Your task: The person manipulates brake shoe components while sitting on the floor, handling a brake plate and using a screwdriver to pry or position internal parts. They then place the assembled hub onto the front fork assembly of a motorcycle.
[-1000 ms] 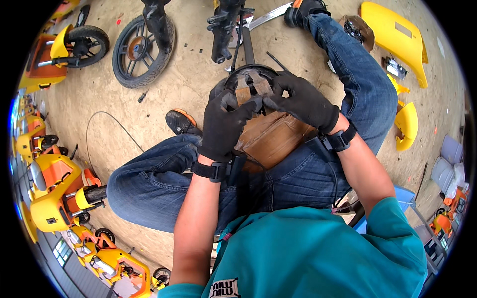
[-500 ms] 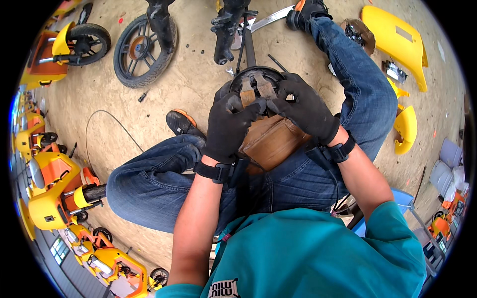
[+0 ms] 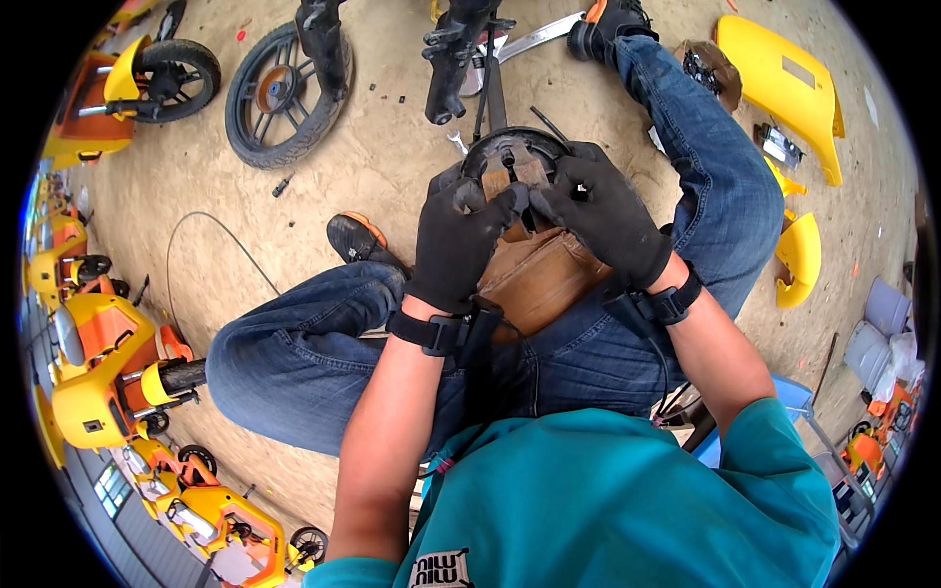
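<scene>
Left grip, the gloved left hand (image 3: 456, 240), holds round black part (image 3: 510, 157) at its 7 o'clock; gloved right hand (image 3: 613, 218), grip likewise, at 4 o'clock. Part at 12 o'clock of brown carton (image 3: 544, 279).

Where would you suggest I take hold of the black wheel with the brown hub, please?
I'd grip the wheel by the left stretch of its tyre, coming from the left: that curved edge shows unobstructed, while a dark fork-like part overlaps the right side in view. The thick, rounded band should suit a wrapping grip.
</scene>
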A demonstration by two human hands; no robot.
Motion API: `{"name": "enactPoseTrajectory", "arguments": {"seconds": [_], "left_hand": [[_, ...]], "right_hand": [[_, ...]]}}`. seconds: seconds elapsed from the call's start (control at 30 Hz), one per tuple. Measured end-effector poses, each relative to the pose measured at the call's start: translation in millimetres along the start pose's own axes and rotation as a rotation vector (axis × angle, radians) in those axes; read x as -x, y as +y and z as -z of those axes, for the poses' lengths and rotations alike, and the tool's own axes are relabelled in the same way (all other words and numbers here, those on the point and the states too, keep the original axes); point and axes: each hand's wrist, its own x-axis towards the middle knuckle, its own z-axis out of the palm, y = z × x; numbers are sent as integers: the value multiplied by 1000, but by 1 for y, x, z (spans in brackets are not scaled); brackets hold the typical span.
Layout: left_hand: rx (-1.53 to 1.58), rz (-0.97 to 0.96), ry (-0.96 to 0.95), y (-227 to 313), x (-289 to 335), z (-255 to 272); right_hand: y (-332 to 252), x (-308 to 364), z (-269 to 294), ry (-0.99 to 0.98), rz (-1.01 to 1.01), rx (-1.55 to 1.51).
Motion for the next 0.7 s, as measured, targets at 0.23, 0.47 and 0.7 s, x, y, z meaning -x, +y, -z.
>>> {"name": "enactPoseTrajectory", "arguments": {"seconds": [0.23,0.47,0.7], "left_hand": [[30,-72,6,-4,3,-1],[129,23,-76,-1,3,3],[118,14,-74,1,4,1]], "right_hand": [[16,-4,5,-51,67,-100],[16,-4,6,-77,42,-140],[11,-4,9,-144,-43,-205]]}}
